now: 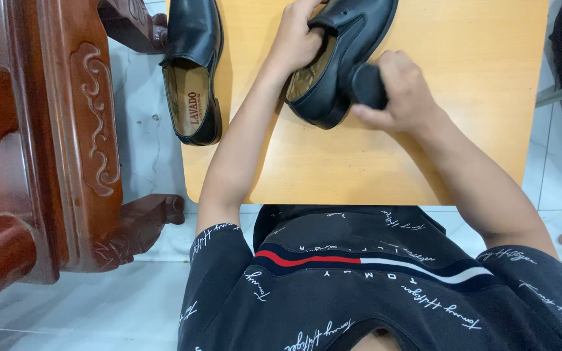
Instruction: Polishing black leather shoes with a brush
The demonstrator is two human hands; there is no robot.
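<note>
Two black leather shoes sit on one yellow wooden worktop: the held shoe lies near the middle, gripped at its opening by the left hand, while the right hand is wrapped around one black applicator pressed to its side. The second shoe overhangs the worktop's left edge, beside one carved wooden chair.
</note>
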